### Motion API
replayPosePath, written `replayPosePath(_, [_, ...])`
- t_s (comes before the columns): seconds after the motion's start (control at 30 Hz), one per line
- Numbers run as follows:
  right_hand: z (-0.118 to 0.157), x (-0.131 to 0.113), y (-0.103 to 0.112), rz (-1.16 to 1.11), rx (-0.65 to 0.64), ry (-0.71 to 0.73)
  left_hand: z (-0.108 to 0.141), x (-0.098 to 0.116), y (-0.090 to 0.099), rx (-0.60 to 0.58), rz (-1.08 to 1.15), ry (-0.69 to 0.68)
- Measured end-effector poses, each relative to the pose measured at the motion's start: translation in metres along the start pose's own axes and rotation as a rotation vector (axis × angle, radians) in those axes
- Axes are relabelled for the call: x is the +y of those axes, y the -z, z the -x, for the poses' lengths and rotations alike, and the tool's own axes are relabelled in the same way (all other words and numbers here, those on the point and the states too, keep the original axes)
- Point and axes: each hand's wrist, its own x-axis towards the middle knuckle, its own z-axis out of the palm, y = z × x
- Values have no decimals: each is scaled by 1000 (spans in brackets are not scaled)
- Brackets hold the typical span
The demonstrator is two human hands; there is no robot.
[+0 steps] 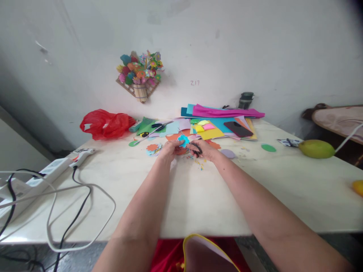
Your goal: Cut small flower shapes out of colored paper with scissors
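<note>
Over the middle of the table, my left hand (171, 147) pinches a blue scalloped paper flower (183, 141) by its left side. My right hand (205, 149) is closed around the dark handles of a pair of scissors (196, 150); their blades point up and left, partly hidden by the flower. Left of my left hand lies a small pile of cut paper flowers (153, 148), an orange one on top. Tiny paper scraps (202, 164) are scattered below my right hand. A lilac paper circle (227, 153) rests right of it.
Behind my hands are coloured sheets (211, 133), a phone (238, 129), another pair of scissors (161, 125) and a red plastic bag (106, 124). Power strips (53, 170) with loose cables cover the left side. A green mango-like fruit (317, 149) and a green circle (268, 147) lie right.
</note>
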Motion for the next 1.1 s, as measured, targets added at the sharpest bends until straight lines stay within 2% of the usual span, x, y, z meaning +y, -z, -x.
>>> replayPosePath(0.57, [4, -7, -8, 6, 9, -10, -9, -3, 6, 6, -14, 61])
replayPosePath(1.1, [12, -17, -16, 27, 28, -36, -7, 0, 12, -13, -48, 31])
